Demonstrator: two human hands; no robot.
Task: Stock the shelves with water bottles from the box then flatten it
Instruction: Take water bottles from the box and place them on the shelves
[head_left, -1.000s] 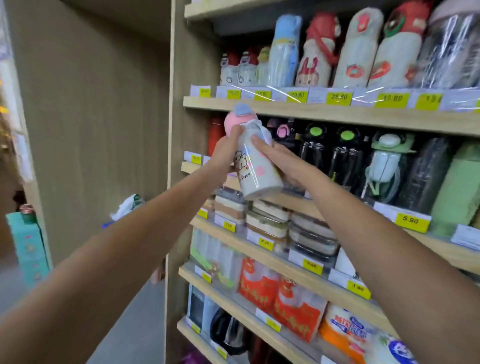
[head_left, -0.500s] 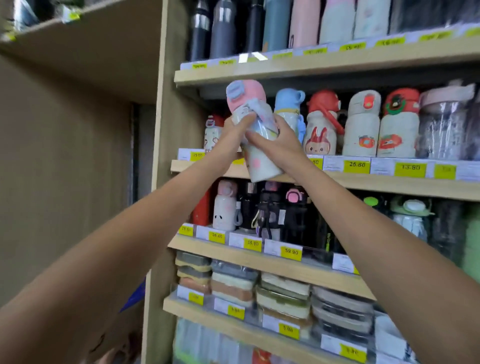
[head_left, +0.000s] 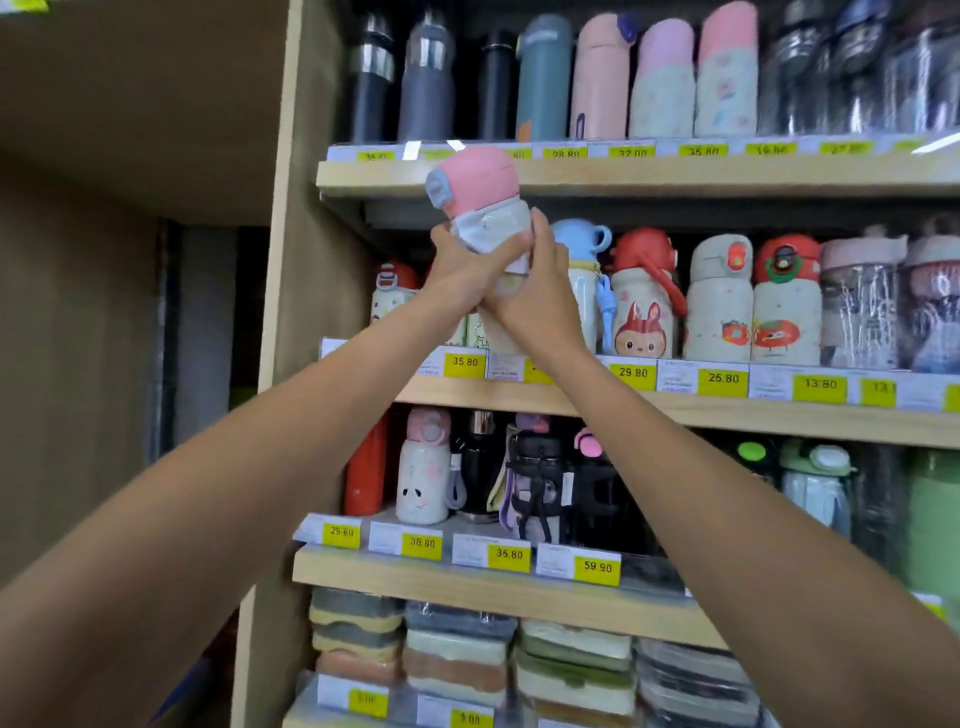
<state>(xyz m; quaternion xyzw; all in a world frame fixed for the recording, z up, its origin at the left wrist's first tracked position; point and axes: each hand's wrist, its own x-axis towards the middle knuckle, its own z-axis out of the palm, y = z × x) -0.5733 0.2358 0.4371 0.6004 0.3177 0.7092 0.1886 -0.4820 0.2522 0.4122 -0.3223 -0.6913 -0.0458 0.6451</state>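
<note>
**Pink-capped bottle held up at the shelf**

The person grasps a bottle in both hands. The left hand has its fingers curled round the bottle's 9 o'clock side, and the right hand wraps the 3 o'clock side. The bottle hangs in the air before the shelf, cap tilted toward 11 o'clock. This looks like the stocking step. Next it likely needs righting and setting down at 9 o'clock of the blue-capped bottle, under the board above. The box is out of view.
</note>
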